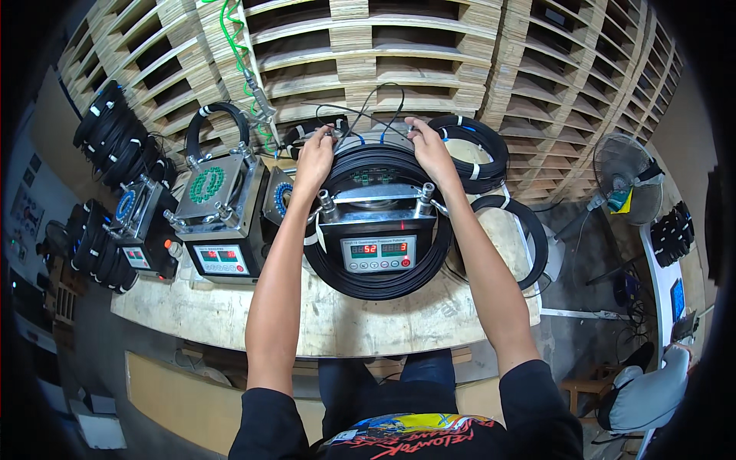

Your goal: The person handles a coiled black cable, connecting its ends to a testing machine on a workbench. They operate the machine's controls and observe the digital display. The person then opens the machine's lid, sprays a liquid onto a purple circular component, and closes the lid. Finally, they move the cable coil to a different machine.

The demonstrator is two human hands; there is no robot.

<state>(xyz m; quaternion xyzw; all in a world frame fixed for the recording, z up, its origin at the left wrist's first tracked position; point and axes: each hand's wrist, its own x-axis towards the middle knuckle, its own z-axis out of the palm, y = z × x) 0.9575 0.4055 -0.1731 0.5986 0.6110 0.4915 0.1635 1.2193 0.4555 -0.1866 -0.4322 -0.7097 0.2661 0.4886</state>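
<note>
Black coil (376, 288): encircling central machine (379, 222), mid-frame, lying below and between left hand (316, 157) and right hand (431, 152).
Hands: both curling; grip unclear.
Left of frame: green-ringed machine (211, 211) sitting.
Right: second coil (539, 241) lying.

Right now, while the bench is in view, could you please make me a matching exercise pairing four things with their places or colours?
Things:
1. coiled hose
2. large fan
3. wooden pallets
4. black coil

Descriptions:
A. stacked behind the workbench
B. around a machine
C. bright green
D. right of the workbench

Pairs: 1-C, 2-D, 3-A, 4-B
</note>
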